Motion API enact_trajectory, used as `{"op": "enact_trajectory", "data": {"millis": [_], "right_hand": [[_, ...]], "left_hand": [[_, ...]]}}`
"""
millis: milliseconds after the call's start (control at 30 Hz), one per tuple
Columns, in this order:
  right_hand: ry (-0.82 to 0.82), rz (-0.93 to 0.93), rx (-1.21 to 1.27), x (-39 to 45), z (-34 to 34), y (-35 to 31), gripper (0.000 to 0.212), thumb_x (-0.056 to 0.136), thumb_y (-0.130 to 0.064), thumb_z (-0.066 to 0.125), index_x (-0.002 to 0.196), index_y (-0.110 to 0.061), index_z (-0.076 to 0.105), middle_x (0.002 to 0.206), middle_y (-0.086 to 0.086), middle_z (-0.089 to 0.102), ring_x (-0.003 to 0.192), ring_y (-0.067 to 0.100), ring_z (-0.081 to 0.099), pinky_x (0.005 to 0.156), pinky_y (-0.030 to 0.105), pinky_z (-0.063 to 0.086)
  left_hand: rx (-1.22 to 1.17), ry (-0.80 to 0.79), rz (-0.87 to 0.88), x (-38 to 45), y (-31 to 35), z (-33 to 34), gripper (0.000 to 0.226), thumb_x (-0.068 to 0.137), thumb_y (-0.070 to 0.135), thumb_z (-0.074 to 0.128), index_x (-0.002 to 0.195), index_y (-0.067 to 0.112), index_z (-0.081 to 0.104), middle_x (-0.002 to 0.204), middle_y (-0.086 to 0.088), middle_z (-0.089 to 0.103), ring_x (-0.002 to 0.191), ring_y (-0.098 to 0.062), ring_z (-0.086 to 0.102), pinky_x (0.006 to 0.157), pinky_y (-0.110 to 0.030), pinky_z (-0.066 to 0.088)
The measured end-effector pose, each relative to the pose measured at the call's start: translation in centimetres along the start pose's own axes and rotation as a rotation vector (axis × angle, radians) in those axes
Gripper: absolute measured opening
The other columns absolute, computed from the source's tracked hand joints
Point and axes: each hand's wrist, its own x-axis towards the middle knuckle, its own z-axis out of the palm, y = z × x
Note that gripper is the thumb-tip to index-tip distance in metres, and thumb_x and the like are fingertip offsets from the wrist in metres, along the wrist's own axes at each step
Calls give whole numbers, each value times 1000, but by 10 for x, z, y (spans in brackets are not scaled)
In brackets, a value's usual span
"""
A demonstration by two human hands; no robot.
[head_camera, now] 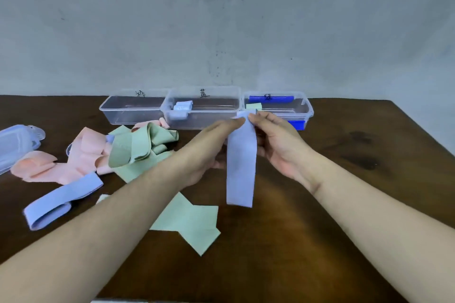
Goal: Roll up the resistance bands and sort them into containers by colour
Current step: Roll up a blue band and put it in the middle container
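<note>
Lilac flat elastic resistance band (240, 170) hangs limp and light; our left hand (209, 152) and right hand (275, 145) pinch its top edge, ready to roll.

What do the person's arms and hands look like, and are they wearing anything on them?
Both forearms are bare to the frame's edge: no sleeves, gloves, watch, rings or bracelets show. The left hand and right hand are bare too, with no visible markings.
</note>
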Motion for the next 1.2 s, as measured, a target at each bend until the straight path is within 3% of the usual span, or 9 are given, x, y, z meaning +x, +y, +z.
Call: {"op": "enact_trajectory", "data": {"millis": [67,167,300,400,533,767,933,1033,1200], "right_hand": [[0,27,3,-15,-27,-9,5,98,-20,63,99,-15,66,99,8,72,88,21,68,76,32,55],[-28,71,-69,-34,-62,-21,7,98,-23,65,96,-16,66,96,7,74,84,20,69,77,33,56],[-67,137,-82,-57,-102,-26,29,97,-30,64,117,-9,63,117,16,72,99,29,69,90,47,54],[-164,238,-96,-72,-121,-21,46,94,-35,68,131,-12,54,119,13,71,103,28,71,85,46,58],[-183,345,-338,-84,-137,-14,32,99,-28,63,127,-13,58,114,5,74,102,22,73,87,44,60],[-192,433,-450,-91,-127,-2,24,102,-34,57,120,-19,62,115,3,70,100,22,72,69,38,61],[-140,449,-629,-87,-120,15,20,104,-27,54,118,-16,62,111,6,72,89,28,75,65,38,63],[-102,492,-702,-87,-117,22,22,103,-31,55,112,-13,62,94,12,75,74,28,76,56,31,59],[85,450,-1096,-87,-119,30,27,98,-44,60,97,-17,62,69,5,71,49,16,65,48,25,55]], "left_hand": [[-49,76,-18,2,-1,33,40,95,50,55,117,20,71,110,-7,74,98,-17,68,83,-31,51],[-186,126,-45,4,1,74,32,98,35,57,117,12,69,109,-9,74,91,-17,69,66,-27,55],[-198,196,33,7,-4,113,21,97,12,57,117,9,63,100,-7,74,83,-19,65,64,-25,50],[-180,250,54,8,-7,132,18,98,10,55,114,15,61,101,-8,71,88,-25,59,72,-33,43],[-208,331,-31,18,-8,133,20,100,10,52,117,16,59,105,-9,69,91,-23,63,63,-31,56],[-257,421,-243,49,-28,120,21,102,19,52,121,13,60,106,-6,70,85,-17,70,52,-28,56],[-139,391,-291,73,-48,106,27,100,19,57,126,12,59,115,-7,68,97,-18,68,60,-32,57],[-67,311,-300,84,-56,104,28,99,19,58,125,10,62,115,-8,69,99,-21,69,66,-33,59],[1,154,-252,97,-63,97,36,100,16,55,135,8,55,119,-2,67,98,-12,66,76,-25,55]]}}
